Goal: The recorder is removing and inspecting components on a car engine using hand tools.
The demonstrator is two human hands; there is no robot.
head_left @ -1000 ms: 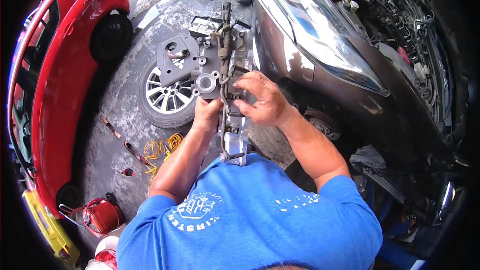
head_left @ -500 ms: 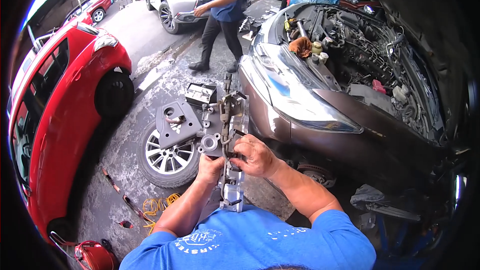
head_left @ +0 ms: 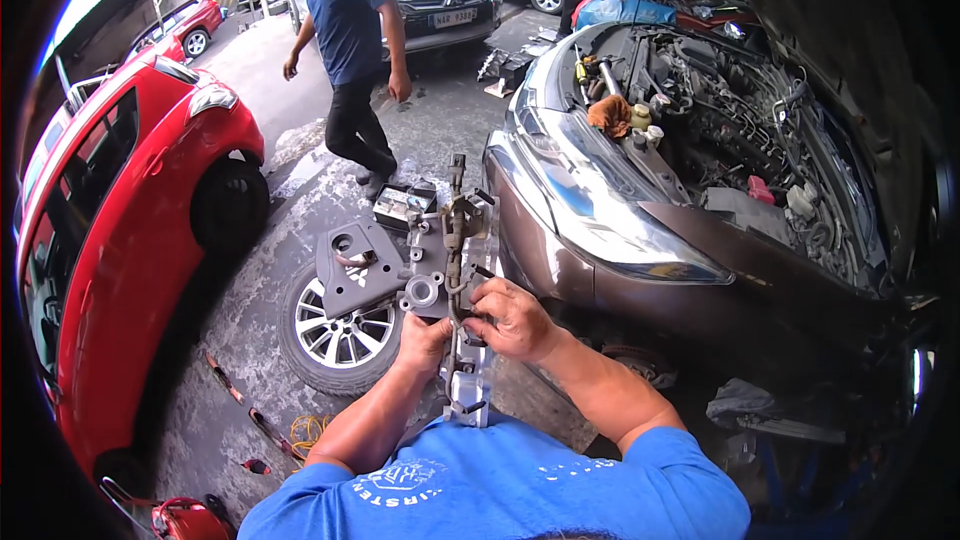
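Observation:
A long grey metal intake manifold [head_left: 429, 258] with a round flanged opening stands upright in front of my chest. A dark wiring harness [head_left: 454, 240] with several connectors runs down its length. My left hand [head_left: 424, 342] is closed around the manifold's left side, below the round opening, its thumb against the harness. On the other side, my right hand [head_left: 512, 320] is closed, its fingertips pinching at the harness near a dark connector. Exactly what lies between those fingertips is hidden.
A wheel [head_left: 340, 335] lies on the floor with a grey engine cover [head_left: 352, 275] on it, and a box of parts [head_left: 402, 204] is beyond. At right stands a brown car [head_left: 590, 210], bonnet up; at left, a red car [head_left: 125, 230]. A person [head_left: 350, 50] walks ahead.
The walking person has moved left and now stands further from the brown car. My hands keep nearly the same hold on the manifold and harness. The view has shifted slightly.

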